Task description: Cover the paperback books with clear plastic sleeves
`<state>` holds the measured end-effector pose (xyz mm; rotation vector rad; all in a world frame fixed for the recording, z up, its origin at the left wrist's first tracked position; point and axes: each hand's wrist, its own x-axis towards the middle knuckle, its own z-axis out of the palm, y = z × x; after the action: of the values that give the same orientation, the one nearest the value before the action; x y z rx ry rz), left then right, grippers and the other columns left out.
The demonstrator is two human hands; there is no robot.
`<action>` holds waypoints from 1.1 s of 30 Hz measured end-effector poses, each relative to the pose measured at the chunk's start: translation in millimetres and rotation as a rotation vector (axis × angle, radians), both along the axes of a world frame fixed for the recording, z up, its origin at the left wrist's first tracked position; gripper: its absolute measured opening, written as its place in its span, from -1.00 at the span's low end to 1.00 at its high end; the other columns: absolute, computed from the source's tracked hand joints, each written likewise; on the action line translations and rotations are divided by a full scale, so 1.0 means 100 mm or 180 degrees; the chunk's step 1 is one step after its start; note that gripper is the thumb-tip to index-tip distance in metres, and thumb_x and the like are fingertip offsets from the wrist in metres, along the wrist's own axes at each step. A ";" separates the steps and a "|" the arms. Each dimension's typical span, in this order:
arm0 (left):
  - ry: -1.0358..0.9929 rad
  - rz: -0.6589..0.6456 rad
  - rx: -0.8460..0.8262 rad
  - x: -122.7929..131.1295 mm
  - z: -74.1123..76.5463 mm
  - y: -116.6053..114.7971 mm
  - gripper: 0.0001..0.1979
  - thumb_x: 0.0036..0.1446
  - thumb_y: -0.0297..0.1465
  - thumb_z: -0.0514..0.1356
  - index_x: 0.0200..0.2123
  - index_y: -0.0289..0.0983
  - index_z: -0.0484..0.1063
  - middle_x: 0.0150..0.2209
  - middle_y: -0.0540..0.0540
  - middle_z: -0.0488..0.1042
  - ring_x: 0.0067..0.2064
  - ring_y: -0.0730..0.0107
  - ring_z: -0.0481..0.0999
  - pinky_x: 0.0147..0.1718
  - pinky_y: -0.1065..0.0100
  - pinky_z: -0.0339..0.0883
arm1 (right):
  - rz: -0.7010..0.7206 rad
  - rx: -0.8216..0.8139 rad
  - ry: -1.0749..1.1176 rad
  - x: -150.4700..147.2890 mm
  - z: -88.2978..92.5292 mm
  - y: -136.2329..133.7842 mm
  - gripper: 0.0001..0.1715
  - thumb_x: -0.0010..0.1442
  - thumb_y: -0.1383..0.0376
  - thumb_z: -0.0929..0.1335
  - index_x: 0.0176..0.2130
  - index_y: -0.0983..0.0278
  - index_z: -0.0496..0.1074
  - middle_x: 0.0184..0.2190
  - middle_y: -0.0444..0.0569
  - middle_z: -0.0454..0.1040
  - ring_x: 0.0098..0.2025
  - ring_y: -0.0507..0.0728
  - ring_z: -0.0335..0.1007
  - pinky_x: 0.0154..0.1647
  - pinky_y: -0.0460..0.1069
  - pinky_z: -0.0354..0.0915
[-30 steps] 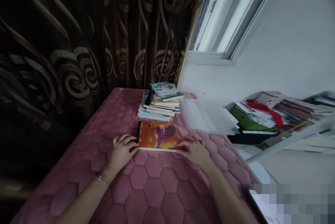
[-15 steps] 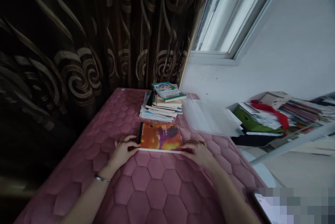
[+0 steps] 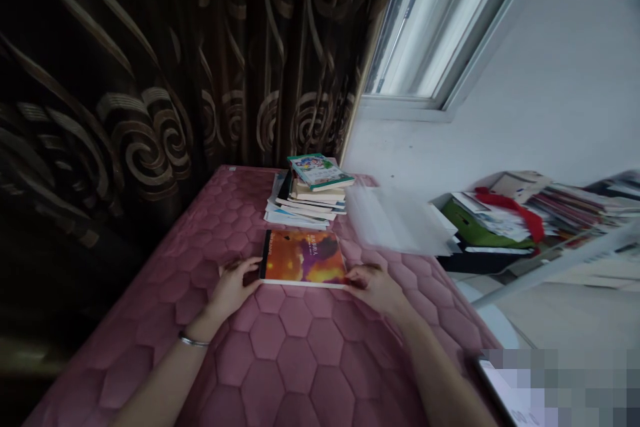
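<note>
A paperback book (image 3: 303, 260) with an orange and purple cover and a dark spine strip lies flat on the pink quilted bed surface (image 3: 295, 340), cover up. My left hand (image 3: 233, 287) grips its left edge, thumb at the near corner and fingers along the spine; a metal bangle circles that wrist. At the opposite edge, my right hand (image 3: 375, 288) pinches the near right corner between thumb and fingers. Just beyond the book stands an uneven stack of books (image 3: 313, 197), topped by a green-edged book (image 3: 321, 172) with a colourful picture.
Blurred whitish sheets (image 3: 400, 217) lie to the right of the stack. Farther right, a shelf holds papers, a green folder (image 3: 483, 224) and a red strip (image 3: 515, 212). A phone (image 3: 507, 390) is at the lower right. Dark patterned curtains (image 3: 175, 80) hang behind, beside a window (image 3: 415, 34).
The view has shifted slightly. Both hands stay at the book's two sides; the right-hand fingers have drawn in closer around its corner.
</note>
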<state>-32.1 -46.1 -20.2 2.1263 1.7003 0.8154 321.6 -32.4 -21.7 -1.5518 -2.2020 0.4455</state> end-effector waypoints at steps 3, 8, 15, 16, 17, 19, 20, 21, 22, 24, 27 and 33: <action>-0.0050 0.0032 -0.0063 0.00 -0.03 0.00 -0.57 0.03 -0.42 0.28 0.00 -0.13 0.34 -0.13 -0.05 0.61 0.02 0.25 0.51 0.13 0.10 0.10 | 0.0025 0.0008 0.0022 -0.02 0.00 0.00 -0.93 0.07 0.26 0.37 -0.35 0.17 0.46 -0.33 -0.07 0.60 -0.25 0.14 0.50 -0.22 0.01 0.36; -0.0067 0.0057 -0.0141 0.01 -0.05 0.00 -0.56 0.03 -0.43 0.26 0.01 -0.14 0.30 -0.11 -0.07 0.60 0.04 0.24 0.50 0.14 0.10 0.07 | 0.0075 0.0112 -0.0209 -0.02 0.03 -0.01 -0.98 0.05 0.31 0.36 -0.40 0.17 0.41 -0.37 -0.10 0.57 -0.27 0.13 0.46 -0.21 0.01 0.33; 0.0023 0.0088 -0.0029 0.03 -0.03 -0.01 -0.58 0.03 -0.45 0.26 -0.02 -0.16 0.30 -0.09 -0.08 0.59 0.05 0.23 0.49 0.11 0.11 0.09 | 0.0046 0.0140 -0.0383 -0.02 0.06 -0.03 -0.97 0.02 0.31 0.35 -0.45 0.17 0.40 -0.41 -0.09 0.53 -0.27 0.13 0.42 -0.21 -0.01 0.29; 0.0049 0.0082 -0.0009 0.02 -0.03 -0.01 -0.59 0.03 -0.44 0.26 -0.02 -0.16 0.30 -0.10 -0.07 0.60 0.04 0.23 0.49 0.11 0.11 0.10 | 0.0056 0.0095 -0.0342 -0.02 0.07 -0.03 -0.97 0.03 0.30 0.35 -0.44 0.17 0.40 -0.41 -0.10 0.53 -0.28 0.13 0.42 -0.21 -0.02 0.29; 0.0074 0.0080 0.0009 0.02 -0.02 -0.01 -0.61 0.04 -0.44 0.26 -0.04 -0.15 0.31 -0.11 -0.07 0.60 0.03 0.23 0.50 0.11 0.10 0.09 | 0.0076 0.0030 -0.0286 -0.01 0.08 -0.03 -0.97 0.03 0.30 0.34 -0.43 0.17 0.41 -0.40 -0.10 0.53 -0.28 0.12 0.42 -0.21 -0.02 0.29; 0.0123 0.0082 0.0031 0.03 -0.02 -0.01 -0.64 0.05 -0.43 0.25 -0.06 -0.15 0.32 -0.14 -0.06 0.61 0.02 0.22 0.51 0.11 0.09 0.10 | 0.0111 -0.0122 -0.0177 0.00 0.10 -0.04 -0.93 0.04 0.29 0.33 -0.38 0.16 0.42 -0.35 -0.11 0.54 -0.29 0.10 0.43 -0.22 -0.03 0.29; 0.0141 0.0093 0.0033 0.04 -0.01 -0.02 -0.65 0.05 -0.43 0.25 -0.06 -0.15 0.33 -0.14 -0.07 0.61 0.01 0.22 0.51 0.11 0.09 0.10 | 0.0126 -0.0165 -0.0138 -0.01 0.12 -0.05 -0.90 0.04 0.29 0.33 -0.34 0.16 0.43 -0.31 -0.10 0.53 -0.28 0.10 0.43 -0.23 -0.03 0.30; 0.0154 0.0105 0.0021 0.05 -0.01 -0.03 -0.64 0.04 -0.42 0.25 -0.05 -0.16 0.33 -0.12 -0.08 0.60 0.01 0.21 0.51 0.10 0.09 0.12 | 0.0148 -0.0151 -0.0118 -0.03 0.13 -0.06 -0.85 0.05 0.27 0.34 -0.29 0.16 0.44 -0.26 -0.09 0.52 -0.26 0.11 0.43 -0.22 -0.01 0.31; 0.0164 0.0127 -0.0003 0.08 -0.01 -0.04 -0.61 0.03 -0.42 0.26 -0.04 -0.16 0.33 -0.09 -0.09 0.58 0.02 0.20 0.50 0.09 0.09 0.14 | 0.0151 -0.0070 -0.0105 -0.06 0.14 -0.08 -0.79 0.05 0.23 0.35 -0.23 0.16 0.44 -0.21 -0.06 0.51 -0.22 0.13 0.43 -0.19 0.00 0.31; 0.0193 0.0215 -0.0082 0.16 0.00 -0.07 -0.49 -0.01 -0.37 0.29 0.04 -0.17 0.29 0.02 -0.15 0.51 0.07 0.12 0.45 0.09 0.06 0.16 | 0.0015 0.0224 -0.0112 -0.20 0.15 -0.12 -0.62 0.07 0.13 0.38 -0.10 0.19 0.43 -0.10 0.04 0.44 -0.09 0.20 0.39 -0.08 0.08 0.31; 0.0279 0.0440 -0.0199 0.36 0.00 -0.12 -0.29 -0.06 -0.27 0.33 0.17 -0.20 0.20 0.17 -0.26 0.34 0.17 -0.06 0.32 0.10 -0.07 0.13 | -0.0431 0.0623 -0.0233 -0.53 0.10 -0.20 -0.41 0.10 0.00 0.37 0.08 0.17 0.39 0.07 0.18 0.32 0.08 0.35 0.26 0.03 0.27 0.23; 0.0398 0.0423 0.0008 0.69 0.00 -0.17 -0.52 0.04 -0.32 0.27 0.08 -0.14 0.38 0.31 -0.21 0.05 0.24 -0.06 0.18 0.10 -0.01 0.17 | -0.0171 0.1011 -0.0264 -1.03 -0.06 -0.26 -0.66 0.17 0.05 0.37 -0.05 -0.02 0.50 0.13 -0.02 0.33 0.22 0.31 0.13 0.23 0.30 -0.01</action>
<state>37.3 -63.4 -19.9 2.1246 1.9223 0.7333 219.1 -58.8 -27.9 -1.4733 -2.1589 0.0117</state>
